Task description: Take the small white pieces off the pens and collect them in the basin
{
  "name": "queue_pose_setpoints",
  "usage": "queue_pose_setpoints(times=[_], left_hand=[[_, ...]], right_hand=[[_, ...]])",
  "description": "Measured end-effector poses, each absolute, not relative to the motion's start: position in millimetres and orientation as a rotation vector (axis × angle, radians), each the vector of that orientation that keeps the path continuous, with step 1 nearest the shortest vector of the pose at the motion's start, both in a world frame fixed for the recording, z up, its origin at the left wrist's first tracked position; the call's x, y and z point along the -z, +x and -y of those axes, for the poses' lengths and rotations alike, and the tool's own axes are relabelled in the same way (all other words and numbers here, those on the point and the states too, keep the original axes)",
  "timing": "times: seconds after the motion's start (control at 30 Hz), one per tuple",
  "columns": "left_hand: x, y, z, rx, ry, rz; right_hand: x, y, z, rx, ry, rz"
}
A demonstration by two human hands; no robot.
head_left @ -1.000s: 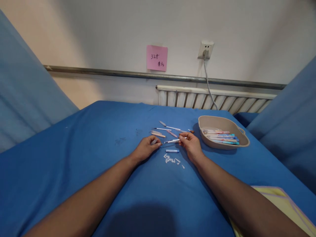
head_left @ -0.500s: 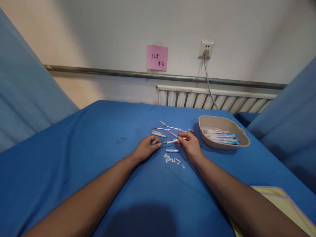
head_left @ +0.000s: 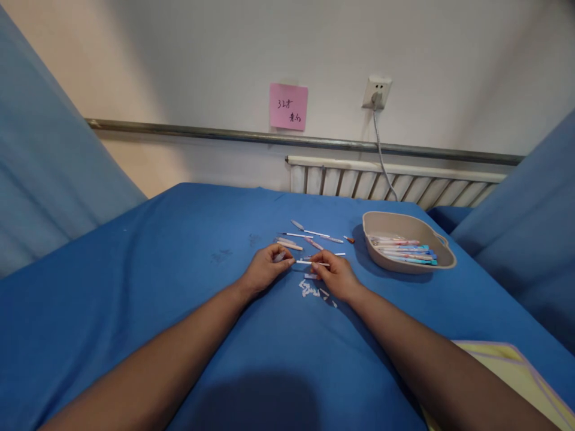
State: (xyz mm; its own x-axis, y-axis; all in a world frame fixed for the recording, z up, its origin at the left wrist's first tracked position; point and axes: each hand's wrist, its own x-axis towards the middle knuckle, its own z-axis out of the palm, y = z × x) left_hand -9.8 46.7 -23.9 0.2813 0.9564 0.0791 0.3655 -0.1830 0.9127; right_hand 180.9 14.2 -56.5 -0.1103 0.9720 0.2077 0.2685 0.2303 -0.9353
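Pinched fingers of my left hand (head_left: 266, 269) hold a translucent pen barrel (head_left: 279, 257). My right hand (head_left: 338, 273) is closed on a thin white refill (head_left: 305, 262), whose left end meets the fingertips of my left hand. Behind the hands lie a pink patterned barrel (head_left: 313, 243), a peach-coloured pen part (head_left: 290, 245) and several more refills and pen parts. A short pen piece (head_left: 310, 276) lies just below the right fingers, which partly cover it. Nearer me is a small heap of white tips (head_left: 309, 290).
A beige basket (head_left: 444, 261) with several pens stands on the right of the blue cloth (head_left: 215, 221). At the lower right lies a yellow cloth (head_left: 498, 371). Blue curtains hang on both sides. Behind are a radiator (head_left: 332, 179) and a rail (head_left: 215, 134).
My right hand has moved left and slightly down, bringing the white refill to my left fingertips. The right fingers now partly cover the short pen piece. My left hand has hardly moved.
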Motion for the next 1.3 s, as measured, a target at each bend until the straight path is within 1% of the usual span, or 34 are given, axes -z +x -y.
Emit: queue_pose_setpoints(times=[0.17, 0.4, 0.6, 0.9, 1.3], left_hand=[[21, -10, -47, -0.931, 1.723, -1.196], [17, -12, -45, -0.977, 1.7, -1.123], [17, -17, -46, -0.924, 1.692, -1.049], [5, -25, -44, -0.717, 2.076, -1.057], [3, -26, -41, -0.663, 2.347, -1.053]], right_hand=[[52, 182, -11, -0.868, -1.217, 1.667], [58, 179, -18, -1.061, -1.125, 1.377], [59, 183, -22, -1.12, -1.083, 1.267], [56, 186, -20, -1.047, -1.143, 1.331], [58, 188, -21, -0.973, -1.184, 1.434]])
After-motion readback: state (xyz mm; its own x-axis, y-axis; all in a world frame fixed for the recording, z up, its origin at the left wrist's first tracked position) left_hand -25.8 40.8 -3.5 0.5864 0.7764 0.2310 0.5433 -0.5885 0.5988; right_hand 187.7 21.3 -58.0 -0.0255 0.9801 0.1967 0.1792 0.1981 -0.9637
